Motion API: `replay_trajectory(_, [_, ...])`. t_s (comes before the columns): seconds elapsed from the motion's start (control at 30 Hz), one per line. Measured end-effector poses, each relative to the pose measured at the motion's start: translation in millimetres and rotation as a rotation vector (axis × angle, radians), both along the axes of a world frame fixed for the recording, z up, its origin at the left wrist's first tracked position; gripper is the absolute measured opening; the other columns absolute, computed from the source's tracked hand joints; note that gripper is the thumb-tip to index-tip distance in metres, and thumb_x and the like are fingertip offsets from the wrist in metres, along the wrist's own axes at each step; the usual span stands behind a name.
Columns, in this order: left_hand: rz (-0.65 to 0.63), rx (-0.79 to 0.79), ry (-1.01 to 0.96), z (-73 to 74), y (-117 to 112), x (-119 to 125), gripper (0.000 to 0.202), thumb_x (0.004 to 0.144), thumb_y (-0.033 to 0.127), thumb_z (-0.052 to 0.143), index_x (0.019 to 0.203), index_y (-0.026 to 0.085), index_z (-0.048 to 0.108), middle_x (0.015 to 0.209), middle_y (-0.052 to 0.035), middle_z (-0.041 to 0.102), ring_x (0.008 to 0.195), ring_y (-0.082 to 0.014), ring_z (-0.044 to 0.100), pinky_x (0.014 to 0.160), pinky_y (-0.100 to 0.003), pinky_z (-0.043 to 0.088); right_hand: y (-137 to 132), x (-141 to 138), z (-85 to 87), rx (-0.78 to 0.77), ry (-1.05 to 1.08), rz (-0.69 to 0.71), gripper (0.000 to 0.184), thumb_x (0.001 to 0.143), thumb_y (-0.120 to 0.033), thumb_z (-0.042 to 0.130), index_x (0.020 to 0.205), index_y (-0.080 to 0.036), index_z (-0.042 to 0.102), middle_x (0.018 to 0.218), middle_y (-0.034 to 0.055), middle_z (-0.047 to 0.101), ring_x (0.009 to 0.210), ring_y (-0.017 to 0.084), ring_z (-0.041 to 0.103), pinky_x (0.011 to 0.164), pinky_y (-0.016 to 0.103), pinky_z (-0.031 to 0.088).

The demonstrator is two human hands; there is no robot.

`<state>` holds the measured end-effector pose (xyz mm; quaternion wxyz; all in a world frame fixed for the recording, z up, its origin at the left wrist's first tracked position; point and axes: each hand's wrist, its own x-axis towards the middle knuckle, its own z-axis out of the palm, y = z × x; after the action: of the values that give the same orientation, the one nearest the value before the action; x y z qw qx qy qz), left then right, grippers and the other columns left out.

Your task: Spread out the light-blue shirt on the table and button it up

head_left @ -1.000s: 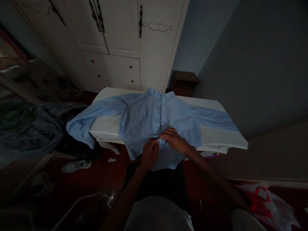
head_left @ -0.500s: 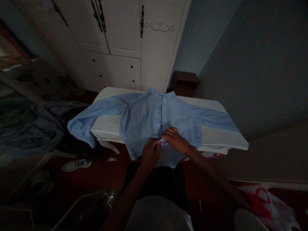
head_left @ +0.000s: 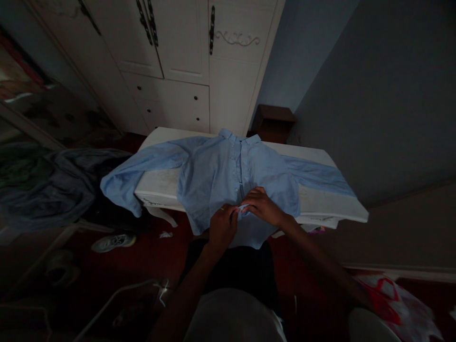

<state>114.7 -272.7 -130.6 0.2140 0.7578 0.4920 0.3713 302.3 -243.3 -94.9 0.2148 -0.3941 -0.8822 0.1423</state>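
A light blue button-up shirt point(head_left: 204, 173) lies front side up across a white table point(head_left: 162, 183), its collar at the far edge and its sleeves spread to both sides. The lower hem hangs over the near edge. My left hand point(head_left: 223, 228), with a ring on one finger, pinches the front edge of the shirt low on the placket. Close beside it, my right hand point(head_left: 261, 206) grips the same fold of cloth with bent fingers. Above the hands the two front edges lie slightly apart, with small buttons along one. The fingertips hide any button between them.
Behind the table stands a white wardrobe point(head_left: 181, 42), with a small brown cabinet point(head_left: 272, 121) to its right. Dark clothes point(head_left: 53, 190) are heaped at the left. A shoe point(head_left: 114, 242) and a red-and-white plastic bag point(head_left: 402, 304) sit on the floor. A white cable point(head_left: 117, 294) runs at lower left.
My hands stay together at the placket with only small finger shifts; the left fingers have closed in toward the right ones. The shirt lies as before.
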Motion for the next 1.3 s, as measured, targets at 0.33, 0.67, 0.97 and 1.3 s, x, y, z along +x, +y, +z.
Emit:
replay_trajectory(0.33, [-0.002,0.032,-0.010,-7.6,0.6,3.7,0.020,0.096,0.026,0.046,0.097,0.019,0.065,0.089,-0.0047,0.069,0.083,-0.0172,0.065,0.077,-0.030,0.051,14.3,9.9,-2.1,-0.026,-0.013,0.089,0.019,0.097,-0.027,0.052,0.091,-0.021,0.069,0.083,0.0022,0.069,0.084,0.017,0.060,0.091,0.036,0.031])
replay_trajectory(0.67, [-0.119,0.202,0.086,-13.3,-1.9,-2.4,0.025,0.097,0.025,0.044,0.100,0.017,0.067,0.088,-0.0077,0.069,0.079,-0.0173,0.064,0.075,-0.030,0.052,-0.5,9.9,3.2,0.143,-0.009,0.098,0.024,0.100,-0.025,0.044,0.095,-0.024,0.068,0.089,0.0020,0.068,0.087,0.017,0.056,0.090,0.036,0.031])
replay_trajectory(0.97, [-0.068,0.162,0.014,-18.6,-2.2,5.1,0.025,0.097,0.023,0.041,0.103,0.018,0.065,0.093,-0.0083,0.070,0.084,-0.0188,0.065,0.078,-0.033,0.053,-1.4,8.0,0.1,0.055,0.025,0.074,0.021,0.098,-0.023,0.046,0.096,-0.023,0.066,0.087,0.0027,0.067,0.087,0.019,0.055,0.087,0.037,0.034])
replay_trajectory(1.3, [-0.019,0.098,-0.165,-27.5,-6.6,13.0,0.025,0.092,0.032,0.056,0.112,0.020,0.064,0.103,-0.0074,0.071,0.096,-0.0187,0.067,0.087,-0.034,0.054,-1.3,2.1,-5.9,0.068,0.038,0.040,0.018,0.095,-0.016,0.047,0.094,-0.022,0.064,0.086,0.0041,0.066,0.087,0.020,0.056,0.087,0.038,0.035])
